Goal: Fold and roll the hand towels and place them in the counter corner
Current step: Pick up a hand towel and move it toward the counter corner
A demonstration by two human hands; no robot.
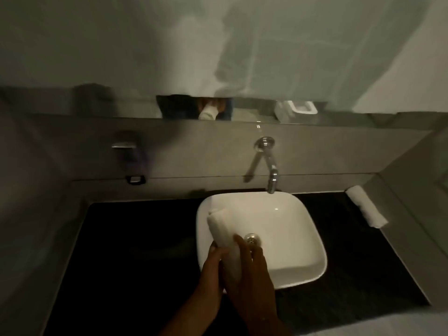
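A white hand towel (221, 230), rolled into a tube, is held above the left side of the white basin (291, 238). My left hand (212, 267) grips its lower end from the left. My right hand (249, 265) wraps over the same end from the right, so the roll's lower part is hidden. The upper end of the roll points away from me. A second rolled white towel (366, 206) lies in the far right corner of the dark counter (135, 238), against the right wall.
A chrome wall tap (271, 175) hangs over the basin's far edge, and a drain (252, 239) sits in its middle. A grey backsplash and a mirror rise behind. A small fitting (135, 178) is on the wall at the left. The room is dim.
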